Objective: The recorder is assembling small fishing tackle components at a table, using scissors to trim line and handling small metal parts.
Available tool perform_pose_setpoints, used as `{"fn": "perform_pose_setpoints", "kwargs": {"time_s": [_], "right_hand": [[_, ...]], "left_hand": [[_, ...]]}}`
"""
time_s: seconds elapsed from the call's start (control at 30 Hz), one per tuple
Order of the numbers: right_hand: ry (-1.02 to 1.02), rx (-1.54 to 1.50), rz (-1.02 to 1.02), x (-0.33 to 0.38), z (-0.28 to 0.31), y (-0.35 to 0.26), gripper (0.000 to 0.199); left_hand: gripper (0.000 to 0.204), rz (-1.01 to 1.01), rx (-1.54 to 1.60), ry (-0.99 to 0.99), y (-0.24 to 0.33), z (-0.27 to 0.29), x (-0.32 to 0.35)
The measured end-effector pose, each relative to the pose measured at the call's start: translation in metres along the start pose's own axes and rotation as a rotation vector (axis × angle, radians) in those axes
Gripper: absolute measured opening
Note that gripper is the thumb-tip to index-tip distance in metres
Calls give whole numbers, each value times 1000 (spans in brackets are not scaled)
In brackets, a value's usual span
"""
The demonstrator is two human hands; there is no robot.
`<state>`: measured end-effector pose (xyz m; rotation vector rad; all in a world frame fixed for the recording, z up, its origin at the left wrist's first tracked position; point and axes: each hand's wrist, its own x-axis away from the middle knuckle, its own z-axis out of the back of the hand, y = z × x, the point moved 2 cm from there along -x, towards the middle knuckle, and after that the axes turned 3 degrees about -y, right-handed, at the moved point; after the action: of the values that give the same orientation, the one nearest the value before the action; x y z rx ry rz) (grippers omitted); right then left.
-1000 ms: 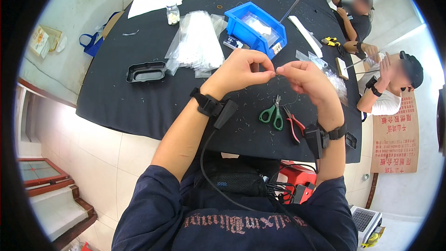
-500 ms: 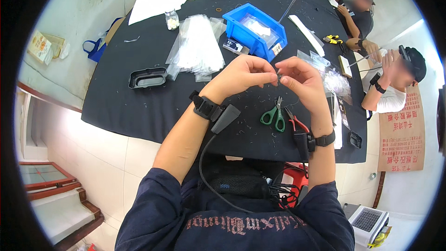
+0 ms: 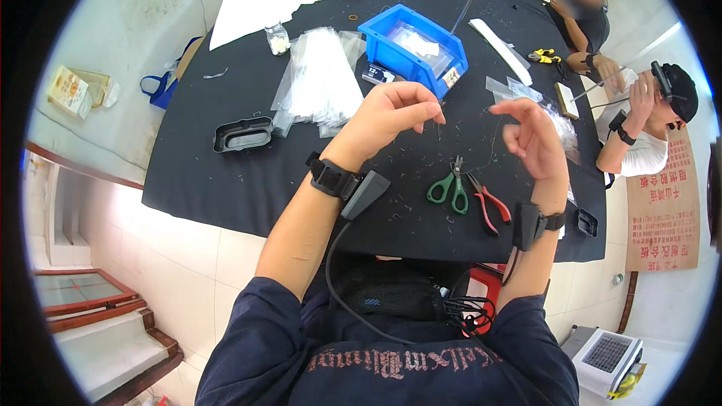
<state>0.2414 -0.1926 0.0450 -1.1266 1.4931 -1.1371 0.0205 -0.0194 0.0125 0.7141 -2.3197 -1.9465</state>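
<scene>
My left hand [image 3: 400,116] is over the middle of the black-covered table, thumb and index finger pinched together. Something tiny and thin shows at the fingertips, too small to name. To its right, a gap apart, my right hand [image 3: 535,137] has its fingers curled and the index finger bent toward the left hand. A faint thin thread [image 3: 494,143] hangs below the right fingertips; whether they grip it is hard to see. Beneath the hands lie green-handled scissors [image 3: 450,189] and red-handled pliers [image 3: 490,207].
Beyond my hands stands a blue bin [image 3: 412,53] holding clear bags. Clear plastic sleeves [image 3: 320,83] and a black tray [image 3: 243,134] lie to the left. Small clippings dot the black cloth [image 3: 301,188]. Two people sit along the right side, one near a white block [image 3: 566,101].
My hands were together at the fingertips; now they are apart. The right hand has moved right and turned, uncovering more of the pliers. The left hand stays nearly in place, still pinched.
</scene>
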Motion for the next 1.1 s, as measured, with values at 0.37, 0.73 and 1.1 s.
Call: {"fn": "perform_pose_setpoints", "kwargs": {"time_s": [0.37, 0.73, 1.1], "right_hand": [[143, 284, 258, -3, -23, 37, 20], [18, 424, 251, -2, -48, 36, 14], [70, 406, 318, -4, -41, 42, 12]], "left_hand": [[15, 144, 25, -130, -11, -16, -1], [16, 235, -1, -191, -21, -28, -3], [38, 59, 3, -79, -22, -26, -8]]}}
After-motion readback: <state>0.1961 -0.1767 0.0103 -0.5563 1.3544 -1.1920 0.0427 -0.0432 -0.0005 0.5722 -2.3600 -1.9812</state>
